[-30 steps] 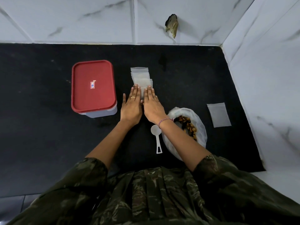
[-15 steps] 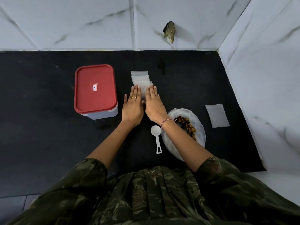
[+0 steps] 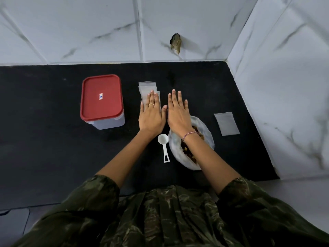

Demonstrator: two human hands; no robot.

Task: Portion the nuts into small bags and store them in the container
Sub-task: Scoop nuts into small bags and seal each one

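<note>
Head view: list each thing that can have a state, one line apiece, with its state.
Clear rectangular plastic container with red lid: closed, upright.
Stack of small clear plastic bags: empty, flat under the left hand.
Single small clear bag: empty, flat, lying apart.
White plastic bag of nuts: open.
White plastic measuring scoop: empty, lying unheld.
Left hand: open, flat.
Right hand: open, empty.

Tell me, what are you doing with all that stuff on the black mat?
A person is getting ready to pack nuts. The left hand lies flat on a stack of small bags, and the right hand is spread flat beside it, holding nothing. The big bag of nuts sits open under the right wrist, with a white scoop next to it. One empty bag lies apart. The box has its red lid on.
</note>
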